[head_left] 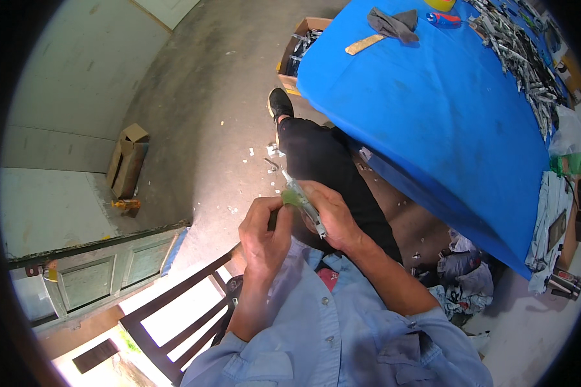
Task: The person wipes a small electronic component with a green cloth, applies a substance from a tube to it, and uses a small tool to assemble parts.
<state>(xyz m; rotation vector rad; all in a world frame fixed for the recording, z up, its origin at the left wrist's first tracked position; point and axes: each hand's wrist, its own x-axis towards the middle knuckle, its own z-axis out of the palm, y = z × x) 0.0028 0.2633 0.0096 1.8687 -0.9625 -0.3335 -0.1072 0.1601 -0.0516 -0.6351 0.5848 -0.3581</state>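
Note:
My right hand (336, 214) is closed round a slim silver-grey part (312, 211), long and narrow, with a thin pale tip pointing away from me. I cannot make out its exact kind. Beside its far half is a small green translucent piece (290, 197), slightly blurred, which looks like film or tape. The thumb and forefinger of my left hand (263, 237) pinch the edge of this green piece. Both hands are held in front of my shirt, above my lap.
At right stands a table with a blue cover (426, 97), bearing a long heap of thin metal parts (519, 61), a grey cloth (394, 24) and a yellow strip (365, 44). A carton of parts (295, 55) sits beyond my foot. Scraps litter the floor; a wooden chair (174, 316) is at left.

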